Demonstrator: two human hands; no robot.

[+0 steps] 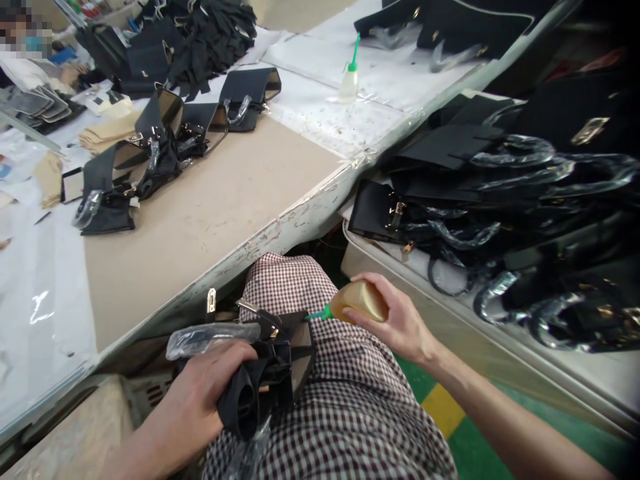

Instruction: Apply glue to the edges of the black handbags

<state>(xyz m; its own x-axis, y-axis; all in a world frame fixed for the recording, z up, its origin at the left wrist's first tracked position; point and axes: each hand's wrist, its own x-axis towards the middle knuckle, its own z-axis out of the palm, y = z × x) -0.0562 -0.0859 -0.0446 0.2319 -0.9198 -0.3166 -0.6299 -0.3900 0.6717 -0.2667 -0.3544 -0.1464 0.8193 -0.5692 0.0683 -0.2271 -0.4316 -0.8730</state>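
Note:
A black handbag (287, 363) with metal fittings and a plastic-wrapped handle rests on a lap covered in checked cloth (360, 393). My left hand (213, 380) is closed around the bag's near left part; some of its fingers are hidden behind the black material. In my right hand (387, 313) is a squeeze bottle (361, 301) of amber liquid, gripped around its body and tilted onto its side. Its green nozzle points left, and the tip is at the upper right edge of the bag. Whether the tip touches the bag, I cannot tell.
On the worktable (225, 200) stand several black bags (113, 180) and a second green-tipped bottle (349, 83). Black pieces (210, 40) are heaped at the back. To my right, a pale bin (400, 260) is piled with black bags (440, 140). A person's arm shows far left.

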